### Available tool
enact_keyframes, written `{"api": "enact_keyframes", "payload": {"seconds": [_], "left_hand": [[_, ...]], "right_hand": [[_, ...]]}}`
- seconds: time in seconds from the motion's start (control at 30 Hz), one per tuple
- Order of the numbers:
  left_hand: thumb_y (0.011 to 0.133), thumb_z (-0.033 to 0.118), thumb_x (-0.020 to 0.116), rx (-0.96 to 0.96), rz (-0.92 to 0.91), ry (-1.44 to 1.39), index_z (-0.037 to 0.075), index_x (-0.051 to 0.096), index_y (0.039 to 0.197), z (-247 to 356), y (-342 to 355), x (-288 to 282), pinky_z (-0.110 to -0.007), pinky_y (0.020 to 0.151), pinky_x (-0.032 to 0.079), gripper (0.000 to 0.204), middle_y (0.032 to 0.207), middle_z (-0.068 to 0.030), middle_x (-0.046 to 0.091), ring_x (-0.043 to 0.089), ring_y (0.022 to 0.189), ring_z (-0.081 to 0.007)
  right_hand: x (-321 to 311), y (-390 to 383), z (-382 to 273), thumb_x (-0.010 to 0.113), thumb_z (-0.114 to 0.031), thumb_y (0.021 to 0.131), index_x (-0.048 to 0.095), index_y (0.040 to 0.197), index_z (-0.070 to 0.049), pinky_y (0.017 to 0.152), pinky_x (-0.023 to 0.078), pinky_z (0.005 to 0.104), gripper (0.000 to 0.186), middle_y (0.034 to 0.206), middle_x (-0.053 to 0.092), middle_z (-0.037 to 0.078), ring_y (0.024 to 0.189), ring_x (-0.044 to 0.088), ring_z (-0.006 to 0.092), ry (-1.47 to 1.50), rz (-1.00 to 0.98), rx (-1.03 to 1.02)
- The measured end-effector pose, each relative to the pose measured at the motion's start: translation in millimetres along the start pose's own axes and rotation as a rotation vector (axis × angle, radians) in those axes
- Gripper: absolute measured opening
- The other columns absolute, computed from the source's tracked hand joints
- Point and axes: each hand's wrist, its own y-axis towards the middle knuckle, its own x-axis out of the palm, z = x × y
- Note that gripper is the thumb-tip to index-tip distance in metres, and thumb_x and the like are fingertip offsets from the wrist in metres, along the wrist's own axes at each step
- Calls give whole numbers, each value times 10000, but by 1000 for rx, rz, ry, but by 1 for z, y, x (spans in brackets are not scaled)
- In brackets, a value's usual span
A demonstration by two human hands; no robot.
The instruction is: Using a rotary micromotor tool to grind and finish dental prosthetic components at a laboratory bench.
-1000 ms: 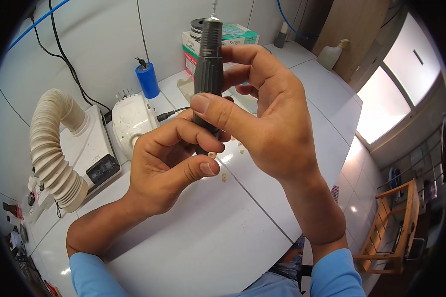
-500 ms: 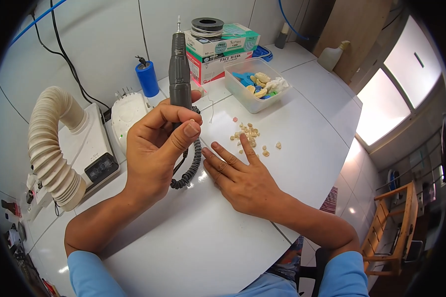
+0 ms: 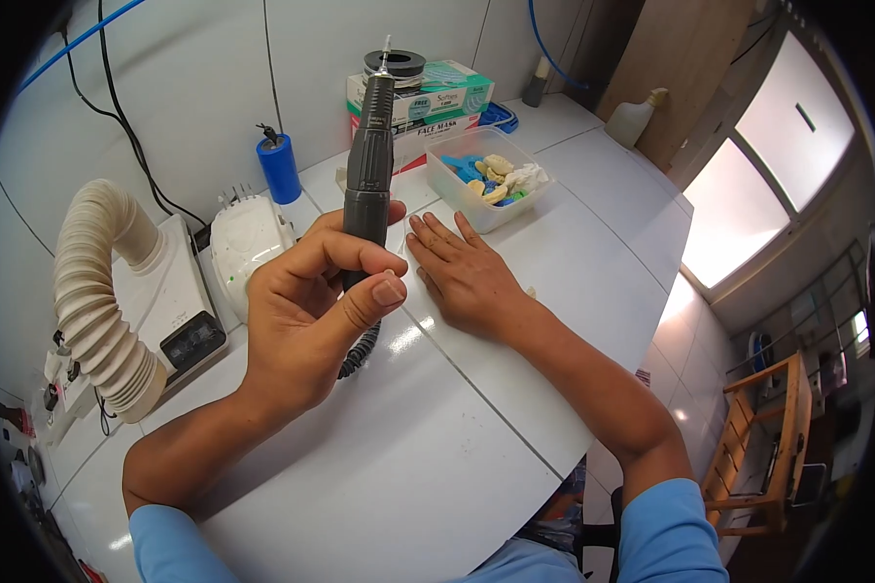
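One Handpiece [image 3: 367, 155], Held Upright

We judge the step in hand to be holding: the left hand [image 3: 297, 325] is clamped on the handpiece, above the table [image 3: 389, 476], with the tip [image 3: 387, 56] up. Its thumb and forefinger meet on a small pale piece [image 3: 389, 273], mostly hidden. The right hand [image 3: 472, 282] rests palm down on the table, fingers straight and nearly together; we cannot tell what lies under it. In our judgement, the next move calls for a steady left grip, with the tip clear of the right hand.

We note one pale chip [image 3: 530, 291] just past the right wrist. The tub [image 3: 452, 199] stands just beyond the right fingers and limits forward reach. Behind the handpiece are boxes [image 3: 465, 95] and a spool [image 3: 413, 68]. The cord [image 3: 361, 353] shows below the left hand and could snag. The hose [image 3: 97, 282] bounds the left side.
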Motion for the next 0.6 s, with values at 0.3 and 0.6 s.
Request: {"api": "enact_keyframes", "payload": {"seconds": [0.3, 0.6], "left_hand": [[1006, 246, 834, -63, -7, 17, 37, 735, 1030, -4, -4, 2, -387, 1093, 493, 232, 1434, -228, 634, 585, 1380, -242], [1001, 234, 839, -147, -49, 1, 43, 747, 1030, -10, -10, 5, -379, 1050, 479, 214, 1423, -227, 638, 611, 1262, -196]], "right_hand": [[-11, -26, 21, 687, -124, 1032, 745, 1283, -15, 1212, 487, 458, 280, 1372, 745, 156, 1308, 691, 316, 242, 156, 65], [-32, -59, 72, 817, -104, 952, 830, 1137, -75, 1055, 595, 413, 188, 1202, 823, 80, 1162, 768, 274, 299, 174, -43]]}}
